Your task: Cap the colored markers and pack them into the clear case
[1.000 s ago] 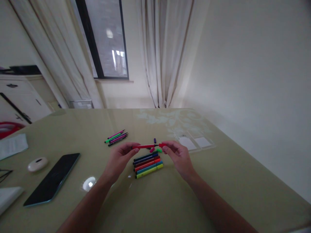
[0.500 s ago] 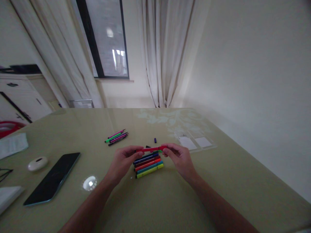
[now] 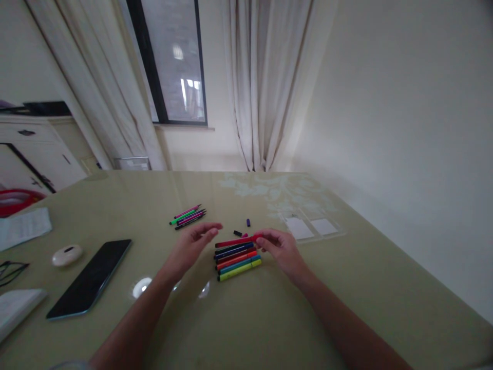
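My right hand (image 3: 278, 249) pinches the right end of a red marker (image 3: 234, 241), which lies just above or against the far side of a row of capped markers (image 3: 239, 268) in yellow-green, teal, orange, dark red and dark blue. To the left, my left hand (image 3: 196, 245) is empty, its thumb and fingers apart near the red marker's other end. Beyond the row are a black cap (image 3: 238, 233) and a purple cap (image 3: 248, 222). A pink cap is partly hidden behind the red marker. Several uncapped markers (image 3: 188, 217) in pink, green, purple and black lie together at the far left.
A clear plastic case (image 3: 323, 235) with white paper pieces lies at the right. On the left are a dark-screened phone (image 3: 92, 280), a round white case (image 3: 67, 255), glasses (image 3: 11, 272), a white box (image 3: 19, 308) and a folded cloth or paper (image 3: 25, 227).
My left hand has let go of the red marker and drawn back left with its fingers parted. My right hand has lowered the marker toward the row. The view has shifted slightly.
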The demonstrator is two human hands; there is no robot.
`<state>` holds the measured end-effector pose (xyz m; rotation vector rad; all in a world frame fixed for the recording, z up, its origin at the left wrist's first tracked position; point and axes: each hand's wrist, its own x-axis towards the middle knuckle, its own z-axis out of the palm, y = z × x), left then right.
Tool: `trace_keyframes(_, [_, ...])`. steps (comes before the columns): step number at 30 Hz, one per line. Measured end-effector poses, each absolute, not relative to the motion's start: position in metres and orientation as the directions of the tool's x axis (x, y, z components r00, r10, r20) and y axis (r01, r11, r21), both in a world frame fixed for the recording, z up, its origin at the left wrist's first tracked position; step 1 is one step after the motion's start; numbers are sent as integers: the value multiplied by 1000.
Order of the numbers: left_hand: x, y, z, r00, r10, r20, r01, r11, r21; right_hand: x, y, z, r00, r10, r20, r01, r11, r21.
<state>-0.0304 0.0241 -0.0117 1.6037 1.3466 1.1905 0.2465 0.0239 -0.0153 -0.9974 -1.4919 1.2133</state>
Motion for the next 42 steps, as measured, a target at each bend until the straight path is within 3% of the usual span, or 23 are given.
trace_keyframes(3, [-68, 37, -24, -252, 908, 335, 647, -99, 756, 246, 28, -24, -306, 937, 168, 68, 198, -978])
trace_keyframes(5, [-88, 42, -33, -283, 886, 368, 819, 23, 573, 248, 30, -28, -332, 926, 182, 130, 236, -963])
trace_keyframes(9, [-100, 43, -44, -243, 902, 357, 931, 114, 347, 251, 33, -32, -337, 918, 208, 305, 315, -899])
trace_keyframes(13, [-94, 42, -43, -236, 918, 320, 946, 140, 294, 254, 33, -34, -329, 911, 249, 406, 374, -834])
trace_keyframes(16, [-93, 42, -41, -236, 920, 312, 935, 128, 330, 254, 33, -36, -333, 900, 282, 418, 409, -811])
trace_keyframes(21, [-91, 45, -46, -205, 932, 299, 845, 15, 534, 245, 44, -31, -292, 888, 355, 484, 457, -746])
trace_keyframes(27, [-83, 51, -50, -184, 926, 331, 734, -95, 673, 206, 78, -27, -331, 891, 311, 750, 448, -486])
trace_keyframes(30, [-77, 54, -49, -167, 929, 329, 619, -161, 768, 192, 87, -25, -387, 887, 252, 799, 459, -388])
trace_keyframes(33, [-68, 54, -47, -141, 939, 314, 483, -212, 850, 196, 82, -18, -330, 884, 331, 736, 461, -496])
trace_keyframes(37, [-49, 47, -38, -132, 947, 294, 295, -245, 924, 223, 63, -12, -198, 924, 326, 407, 380, -831])
trace_keyframes(42, [-26, 29, -21, -118, 979, 164, 58, -158, 986, 253, 39, -20, -115, 950, 289, 124, 303, -945])
